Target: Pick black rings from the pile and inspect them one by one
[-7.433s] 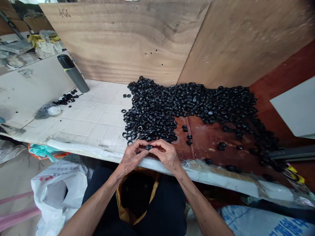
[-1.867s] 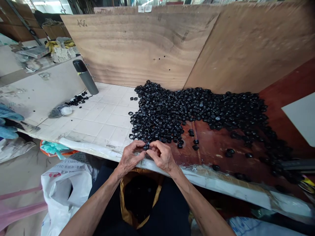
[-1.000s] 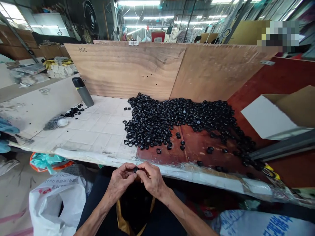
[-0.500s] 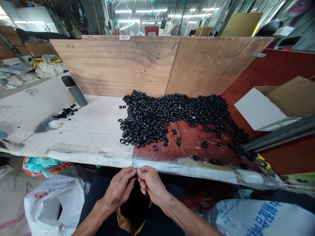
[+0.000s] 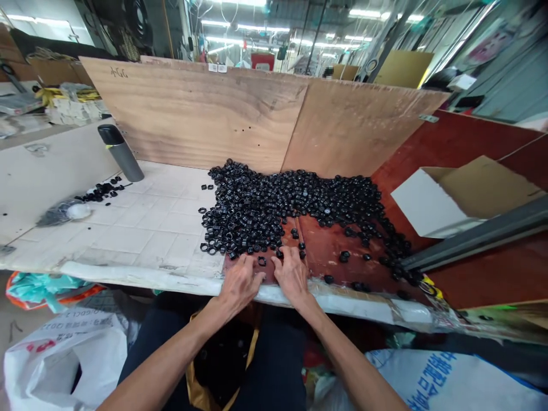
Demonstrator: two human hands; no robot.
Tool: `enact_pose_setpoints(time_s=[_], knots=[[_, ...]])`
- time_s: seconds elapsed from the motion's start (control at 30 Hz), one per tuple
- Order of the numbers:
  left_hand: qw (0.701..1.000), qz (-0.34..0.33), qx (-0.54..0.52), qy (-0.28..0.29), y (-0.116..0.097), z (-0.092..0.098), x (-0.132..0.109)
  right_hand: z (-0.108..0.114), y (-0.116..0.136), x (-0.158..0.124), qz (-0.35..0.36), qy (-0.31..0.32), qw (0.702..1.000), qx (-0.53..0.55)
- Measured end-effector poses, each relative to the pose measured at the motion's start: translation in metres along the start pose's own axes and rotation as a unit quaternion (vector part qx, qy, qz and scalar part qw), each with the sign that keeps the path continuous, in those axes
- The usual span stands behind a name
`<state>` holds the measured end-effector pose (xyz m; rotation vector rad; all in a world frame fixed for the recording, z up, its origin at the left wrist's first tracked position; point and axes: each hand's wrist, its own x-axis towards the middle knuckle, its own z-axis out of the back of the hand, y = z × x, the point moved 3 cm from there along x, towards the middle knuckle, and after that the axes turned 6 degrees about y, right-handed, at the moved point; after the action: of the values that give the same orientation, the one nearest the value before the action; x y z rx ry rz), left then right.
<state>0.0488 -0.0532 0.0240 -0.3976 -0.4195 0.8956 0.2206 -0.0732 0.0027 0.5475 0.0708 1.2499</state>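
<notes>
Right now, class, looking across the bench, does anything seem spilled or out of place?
Yes: several stray black parts lie scattered on the red surface, apart from the main heap, so they look spilled.

Strip lights [image 5: 263, 28] glow beyond the plywood board [image 5: 205, 108], red panelling [image 5: 466, 134] at right; back left, that's probably a fan [image 5: 136, 15].

"gg" [image 5: 121, 73] on plywood [image 5: 192, 114], blue characters [image 5: 433, 374] on sack [image 5: 468, 385]
</notes>
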Motion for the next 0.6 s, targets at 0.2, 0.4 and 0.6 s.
enact_pose_setpoints(time_s=[0.2,0.4,0.6], knots=[[0.996,0.067,0.039,0.043,0.000,-0.037,0.028,-0.009,0.006,-0.005,0.086,0.038,0.994,0.057],[0.998,-0.038,-0.055,-0.018,0.021,-0.023,0.011,-0.010,0.007,-0.009,0.044,0.127,0.928,0.349],[0.950,0.038,-0.298,-0.083,0.045,0.006,-0.004,-0.024,0.041,-0.013,-0.020,0.211,0.794,0.569]])
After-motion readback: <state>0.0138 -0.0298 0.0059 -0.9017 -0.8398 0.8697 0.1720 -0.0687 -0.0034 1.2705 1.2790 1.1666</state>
